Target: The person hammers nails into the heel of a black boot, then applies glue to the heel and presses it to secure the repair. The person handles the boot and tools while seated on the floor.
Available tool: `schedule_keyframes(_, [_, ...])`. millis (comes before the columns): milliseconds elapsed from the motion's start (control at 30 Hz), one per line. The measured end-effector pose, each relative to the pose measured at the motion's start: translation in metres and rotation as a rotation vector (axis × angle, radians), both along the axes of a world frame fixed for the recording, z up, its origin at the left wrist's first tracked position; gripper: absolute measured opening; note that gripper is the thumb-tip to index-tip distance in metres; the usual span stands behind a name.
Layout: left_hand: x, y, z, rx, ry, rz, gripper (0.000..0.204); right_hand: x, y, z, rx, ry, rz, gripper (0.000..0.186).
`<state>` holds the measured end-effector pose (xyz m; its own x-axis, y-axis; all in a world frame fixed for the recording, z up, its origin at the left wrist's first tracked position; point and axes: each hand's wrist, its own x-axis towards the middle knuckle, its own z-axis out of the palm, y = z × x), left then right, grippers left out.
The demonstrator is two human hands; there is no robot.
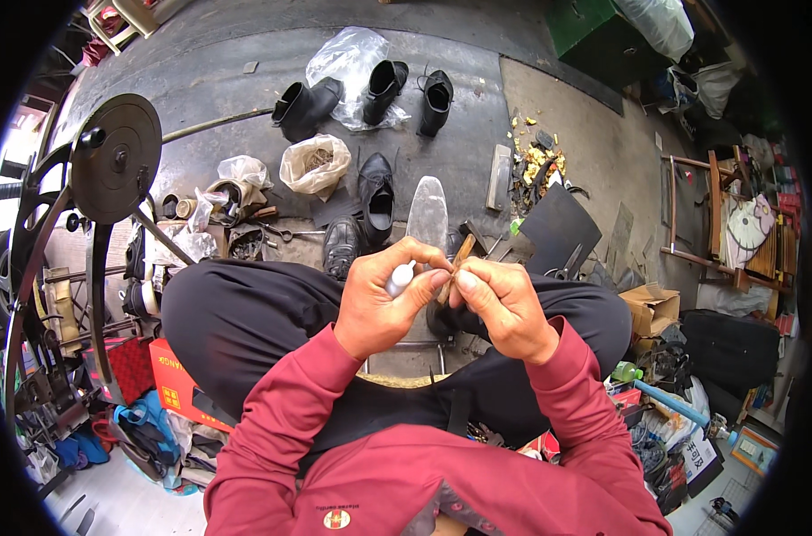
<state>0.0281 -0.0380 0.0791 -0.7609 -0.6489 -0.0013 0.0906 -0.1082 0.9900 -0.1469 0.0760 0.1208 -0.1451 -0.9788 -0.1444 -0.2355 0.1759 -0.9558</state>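
Above my lap, my left hand (379, 299) is closed around a small white squeeze bottle (399, 280) with a narrow tip. Its thumb and forefinger also meet at the lower part of a thin brown strip (463, 251), which looks like wood or leather. From the other side my right hand (510, 308) pinches that same strip, fingertips close to those of my left. What lies right between the fingertips is too small to make out. Just beyond my hands stands a pale, sole-shaped metal shoe last (428, 211). Left of it are a black shoe (376, 196) and another dark shoe (342, 246).
Several black boots (435, 100) stand farther off, beside clear plastic (348, 67). A bag of nails (317, 165) sits left of the shoes. A machine with a large wheel (117, 159) rises at left. At right are black sheet material (560, 228), scissors (567, 263) and a cardboard box (652, 306).
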Motion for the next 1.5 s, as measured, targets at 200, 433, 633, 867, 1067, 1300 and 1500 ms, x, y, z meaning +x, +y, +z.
schedule_keyframes(200, [0.001, -0.003, 0.001, 0.091, -0.038, 0.138, 0.011, 0.002, -0.001, 0.003, -0.105, 0.114, 0.002, 0.024])
schedule_keyframes(433, [0.001, -0.002, -0.002, -0.052, -0.078, 0.136, 0.017, 0.0, -0.001, 0.007, -0.13, 0.151, 0.0, 0.018])
schedule_keyframes(633, [0.003, 0.001, 0.005, -0.064, -0.047, 0.235, 0.024, 0.006, -0.011, 0.008, -0.108, 0.027, -0.138, 0.021])
schedule_keyframes(867, [0.023, -0.007, 0.024, -0.182, 0.109, 0.307, 0.03, 0.025, -0.083, 0.0, -0.078, 0.0, -0.186, 0.02])
schedule_keyframes(1067, [0.05, -0.025, 0.043, -0.396, 0.266, 0.534, 0.025, 0.097, -0.206, -0.037, -0.132, -0.063, 0.033, 0.019])
schedule_keyframes(1300, [0.077, -0.048, 0.045, -0.437, 0.261, 0.584, 0.02, 0.193, -0.316, -0.096, -0.115, -0.034, 0.169, 0.026])
schedule_keyframes(1500, [0.08, -0.055, 0.04, -0.459, 0.271, 0.575, 0.021, 0.231, -0.353, -0.104, -0.091, -0.028, 0.198, 0.028])
